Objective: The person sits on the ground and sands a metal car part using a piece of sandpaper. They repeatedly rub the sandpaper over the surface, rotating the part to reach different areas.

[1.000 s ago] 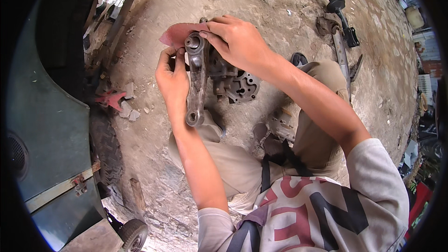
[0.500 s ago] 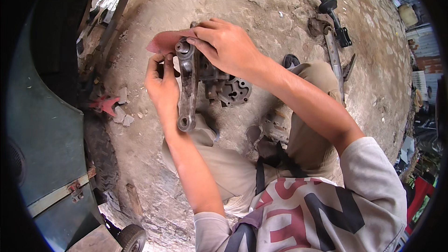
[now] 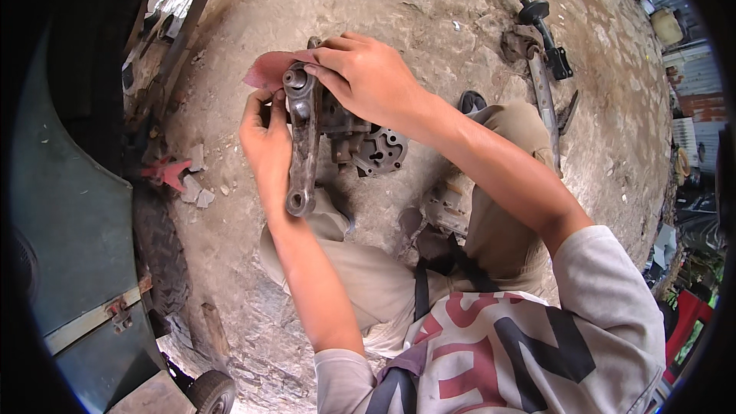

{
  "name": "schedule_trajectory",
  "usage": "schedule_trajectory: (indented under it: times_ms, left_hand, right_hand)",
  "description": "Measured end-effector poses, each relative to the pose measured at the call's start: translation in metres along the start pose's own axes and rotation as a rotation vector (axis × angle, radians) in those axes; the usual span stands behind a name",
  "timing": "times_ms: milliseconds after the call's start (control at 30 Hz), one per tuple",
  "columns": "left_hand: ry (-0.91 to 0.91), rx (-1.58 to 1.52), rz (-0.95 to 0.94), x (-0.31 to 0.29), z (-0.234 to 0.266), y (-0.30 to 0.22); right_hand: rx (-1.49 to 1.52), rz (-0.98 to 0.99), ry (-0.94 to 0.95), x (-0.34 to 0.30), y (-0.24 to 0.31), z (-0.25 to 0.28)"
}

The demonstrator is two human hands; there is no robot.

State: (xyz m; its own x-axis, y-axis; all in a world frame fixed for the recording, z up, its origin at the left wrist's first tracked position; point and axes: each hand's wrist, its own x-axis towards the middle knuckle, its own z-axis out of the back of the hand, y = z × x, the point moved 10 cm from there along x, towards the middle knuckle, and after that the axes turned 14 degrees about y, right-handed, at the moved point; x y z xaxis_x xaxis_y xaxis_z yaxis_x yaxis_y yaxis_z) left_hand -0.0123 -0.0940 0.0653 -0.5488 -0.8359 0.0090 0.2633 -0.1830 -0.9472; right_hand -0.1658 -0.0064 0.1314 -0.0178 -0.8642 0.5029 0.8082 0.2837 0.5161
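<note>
A reddish-brown sheet of sandpaper [image 3: 270,70] is bent behind the upper end of a long, worn metal lever arm [image 3: 304,146]. My left hand [image 3: 263,134] pinches the sheet's lower edge, to the left of the lever. From the other side my right hand [image 3: 372,73] grips the sheet's right end, its thumb by the lever's top. The lever stands roughly upright in view, with a round boss at its top and an eye at its lower end. Behind it sits a dark metal gear housing [image 3: 379,151] with a holed round face, partly hidden by the lever and my right hand.
My bent legs [image 3: 368,272] flank the work on rough stone ground. Far right lie a shock absorber [image 3: 546,31] and a long metal bar [image 3: 543,100]. At left are a green vehicle panel [image 3: 73,207], a tyre [image 3: 159,249] and a red metal piece [image 3: 165,172].
The view has shifted slightly. The sandpaper and my left hand sit a little further right against the lever. Both hands keep their hold.
</note>
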Motion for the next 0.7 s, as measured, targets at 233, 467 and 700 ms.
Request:
schedule_trajectory:
  times_ms: [233,467,700]
  left_hand:
    - [-0.053,-0.013,-0.036,0.001,0.003,-0.004]
    - [-0.058,-0.012,-0.054,-0.001,0.001,0.003]
    - [-0.033,0.057,-0.073,-0.004,0.001,-0.005]
  right_hand:
    - [0.014,-0.029,0.011,0.002,-0.005,0.001]
    - [0.006,-0.005,-0.001,0.001,-0.003,-0.002]
    - [0.019,-0.085,0.045,-0.002,-0.009,-0.008]
